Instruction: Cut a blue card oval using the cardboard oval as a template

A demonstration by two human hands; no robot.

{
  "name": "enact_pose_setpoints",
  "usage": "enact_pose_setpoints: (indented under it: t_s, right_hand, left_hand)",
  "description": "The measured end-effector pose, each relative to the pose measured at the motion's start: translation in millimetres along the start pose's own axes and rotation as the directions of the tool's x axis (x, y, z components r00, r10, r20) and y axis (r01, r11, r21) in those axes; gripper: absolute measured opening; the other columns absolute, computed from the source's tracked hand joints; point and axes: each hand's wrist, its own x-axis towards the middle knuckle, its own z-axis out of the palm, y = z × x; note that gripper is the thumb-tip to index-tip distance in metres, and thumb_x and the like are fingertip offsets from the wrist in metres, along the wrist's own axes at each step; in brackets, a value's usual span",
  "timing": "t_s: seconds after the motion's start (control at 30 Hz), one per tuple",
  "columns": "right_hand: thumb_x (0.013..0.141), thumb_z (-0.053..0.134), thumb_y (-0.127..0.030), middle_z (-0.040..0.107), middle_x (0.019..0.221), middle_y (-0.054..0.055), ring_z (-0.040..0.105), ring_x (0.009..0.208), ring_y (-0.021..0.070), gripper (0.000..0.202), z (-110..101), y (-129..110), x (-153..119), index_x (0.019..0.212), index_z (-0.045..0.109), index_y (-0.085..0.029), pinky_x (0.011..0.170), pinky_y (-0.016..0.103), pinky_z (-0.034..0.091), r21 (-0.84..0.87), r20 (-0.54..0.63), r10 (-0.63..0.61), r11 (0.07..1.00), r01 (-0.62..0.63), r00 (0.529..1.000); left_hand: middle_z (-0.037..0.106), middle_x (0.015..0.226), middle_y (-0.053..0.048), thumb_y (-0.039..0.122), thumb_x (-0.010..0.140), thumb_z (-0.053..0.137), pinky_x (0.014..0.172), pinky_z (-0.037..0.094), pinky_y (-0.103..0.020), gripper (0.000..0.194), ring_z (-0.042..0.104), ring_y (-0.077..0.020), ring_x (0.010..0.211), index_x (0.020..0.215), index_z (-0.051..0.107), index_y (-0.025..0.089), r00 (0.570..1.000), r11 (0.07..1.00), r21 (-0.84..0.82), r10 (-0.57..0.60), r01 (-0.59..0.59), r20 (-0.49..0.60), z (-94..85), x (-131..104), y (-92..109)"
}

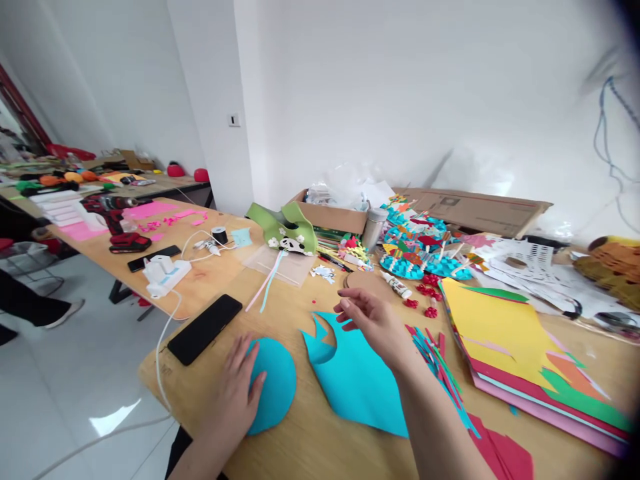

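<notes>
My left hand [237, 383] lies with its fingers spread over the left side of a round blue paper piece [277, 387] near the table's front edge. My right hand [370, 320] is raised above a larger blue sheet [363, 390], its fingers loosely curled and apart, and nothing shows between them. That sheet has a curved cut-out and pointed scraps at its upper left. Thin coloured paper strips [443, 373] lie to the right of my right forearm. A black phone [206, 330] rests to the left, beyond my left hand.
Coloured paper sheets [495, 320] are stacked at the right. Beyond my hands are a glue bottle [396, 285], a green panda craft [287, 230] and a cardboard box [335, 217]. At the left sit a power strip [167, 275] with a trailing cable and a drill [117, 223].
</notes>
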Motion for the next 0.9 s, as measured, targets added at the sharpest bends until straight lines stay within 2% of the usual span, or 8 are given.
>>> enact_pose_setpoints:
  t_s: [0.13,0.27,0.37,0.47,0.57,0.67,0.8,0.9]
  right_hand:
    - [0.068,0.064,-0.067,0.068,0.077,0.007,0.066,0.073,0.0202,0.057,4,-1,-3,0.096,0.061,-0.017,0.062,0.034,0.055,-0.061,0.045,-0.009,0.998,0.012,0.999]
    - [0.073,0.062,-0.064,0.068,0.075,0.005,0.065,0.072,0.0193,0.052,14,2,-5,0.096,0.061,-0.017,0.062,0.033,0.053,-0.071,0.091,-0.006,0.997,0.012,0.996]
    - [0.075,0.06,-0.064,0.067,0.074,0.005,0.064,0.07,0.0182,0.051,34,9,-6,0.094,0.061,-0.017,0.063,0.032,0.051,-0.019,0.171,0.01,1.0,-0.007,0.985]
    - [0.078,0.053,-0.067,0.065,0.068,0.004,0.062,0.065,0.017,0.05,66,23,-8,0.086,0.06,-0.018,0.065,0.031,0.049,0.045,0.229,0.016,0.999,-0.027,0.973]
    - [0.082,0.043,-0.069,0.06,0.062,0.002,0.058,0.062,0.0164,0.052,102,44,-11,0.074,0.056,-0.02,0.064,0.03,0.046,0.011,0.217,0.014,1.0,-0.017,0.976]
    - [0.086,0.038,-0.068,0.058,0.068,0.003,0.055,0.066,0.017,0.051,129,64,-16,0.072,0.051,-0.02,0.064,0.03,0.044,-0.033,0.186,-0.004,0.999,0.01,0.983]
    - [0.093,0.036,-0.057,0.061,0.084,0.005,0.057,0.081,0.02,0.041,138,78,-24,0.087,0.054,-0.02,0.075,0.033,0.045,-0.062,0.201,-0.038,0.997,0.051,0.979]
    - [0.095,0.035,-0.05,0.064,0.094,0.008,0.06,0.091,0.0218,0.037,135,79,-28,0.097,0.056,-0.02,0.083,0.035,0.046,-0.091,0.226,-0.046,0.994,0.068,0.973]
  left_hand:
    - [0.052,0.14,-0.011,0.041,0.09,0.046,0.11,0.033,-0.052,0.048,0.041,-0.0307,0.133,0.133,0.051,0.02,0.974,0.968,0.154,0.173,-0.196,0.15,12.9,0,9]
    - [0.051,0.141,-0.012,0.041,0.092,0.044,0.107,0.036,-0.05,0.049,0.045,-0.0299,0.13,0.135,0.049,0.019,0.957,0.931,0.254,0.218,-0.263,0.19,16.0,-2,11]
    - [0.05,0.142,-0.012,0.041,0.092,0.043,0.108,0.035,-0.05,0.049,0.044,-0.0301,0.131,0.136,0.049,0.02,0.953,0.923,0.275,0.218,-0.271,0.209,14.0,-2,13]
    - [0.049,0.142,-0.014,0.04,0.093,0.041,0.108,0.035,-0.052,0.049,0.043,-0.0314,0.131,0.136,0.048,0.019,0.951,0.92,0.288,0.2,-0.265,0.234,13.0,-1,15]
    - [0.05,0.141,-0.015,0.04,0.092,0.041,0.109,0.034,-0.053,0.05,0.042,-0.0313,0.132,0.137,0.046,0.018,0.949,0.92,0.281,0.208,-0.272,0.237,14.8,-2,16]
    - [0.052,0.138,-0.016,0.042,0.09,0.046,0.107,0.037,-0.052,0.053,0.042,-0.0316,0.132,0.137,0.045,0.017,0.964,0.939,0.258,0.182,-0.229,0.193,18.8,-6,13]
    - [0.05,0.138,-0.017,0.037,0.088,0.05,0.103,0.041,-0.051,0.061,0.039,-0.0317,0.134,0.142,0.033,0.015,0.983,0.971,0.182,0.133,-0.154,0.123,23.0,-11,8]
    - [0.051,0.137,-0.017,0.037,0.086,0.052,0.107,0.036,-0.053,0.065,0.04,-0.0321,0.133,0.143,0.03,0.016,0.976,0.961,0.184,0.186,-0.205,0.117,24.5,-12,5]
